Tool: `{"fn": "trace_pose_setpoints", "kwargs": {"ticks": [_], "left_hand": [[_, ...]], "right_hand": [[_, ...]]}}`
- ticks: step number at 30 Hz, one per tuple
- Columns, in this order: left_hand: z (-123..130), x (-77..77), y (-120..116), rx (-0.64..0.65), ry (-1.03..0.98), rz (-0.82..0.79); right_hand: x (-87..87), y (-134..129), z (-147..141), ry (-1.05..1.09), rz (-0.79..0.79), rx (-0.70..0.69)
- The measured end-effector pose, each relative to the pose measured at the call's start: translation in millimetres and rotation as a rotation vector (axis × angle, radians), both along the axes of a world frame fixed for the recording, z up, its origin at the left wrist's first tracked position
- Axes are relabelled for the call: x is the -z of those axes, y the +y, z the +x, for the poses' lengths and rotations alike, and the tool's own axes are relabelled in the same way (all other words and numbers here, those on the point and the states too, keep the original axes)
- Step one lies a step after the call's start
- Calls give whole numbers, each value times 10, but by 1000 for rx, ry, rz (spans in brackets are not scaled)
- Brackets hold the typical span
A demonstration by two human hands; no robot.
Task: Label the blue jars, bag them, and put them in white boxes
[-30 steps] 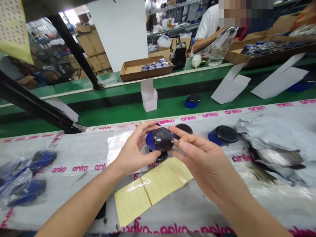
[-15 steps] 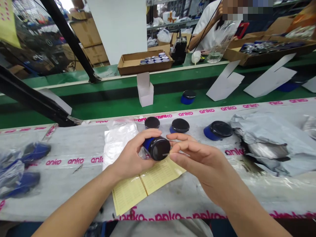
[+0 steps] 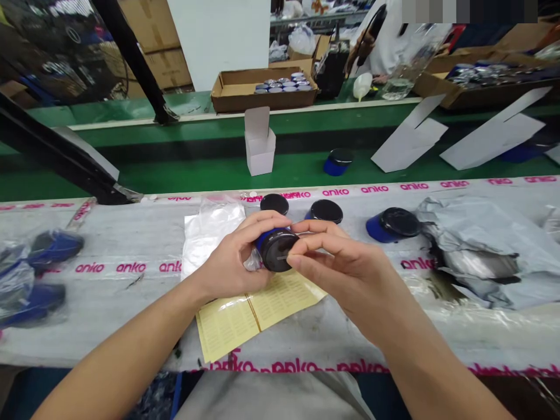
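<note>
Blue-and-black jar point(image 3: 275, 248) sits gripped in our left hand point(image 3: 230, 262), just above a yellow label sheet point(image 3: 258, 318); our half-closed right hand point(image 3: 345, 274) has just brought its fingertips point(image 3: 292, 261) onto the black lid point(image 3: 277, 256).

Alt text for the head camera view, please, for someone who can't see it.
The left hand grips a blue jar with a black lid, and the right hand touches the lid. A sheet of yellow labels and a clear plastic bag lie beneath them, near similar jars on an anko-printed white cover, with a green conveyor beyond.
</note>
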State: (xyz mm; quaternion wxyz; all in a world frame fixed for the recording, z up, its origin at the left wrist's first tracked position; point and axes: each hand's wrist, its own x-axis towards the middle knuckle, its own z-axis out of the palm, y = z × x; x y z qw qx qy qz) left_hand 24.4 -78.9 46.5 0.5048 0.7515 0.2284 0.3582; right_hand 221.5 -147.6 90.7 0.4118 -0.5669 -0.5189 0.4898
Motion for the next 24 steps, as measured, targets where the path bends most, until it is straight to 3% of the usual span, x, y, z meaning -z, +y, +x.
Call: {"fn": "trace_pose_setpoints", "kwargs": {"ticks": [9, 24], "left_hand": [[39, 8, -23, -39, -27, -35], [61, -17, -45, -61, 1, -29]], "right_hand": [[32, -13, -65, -60, 88, 78], [-9, -39, -68, -168, 160, 85]]}}
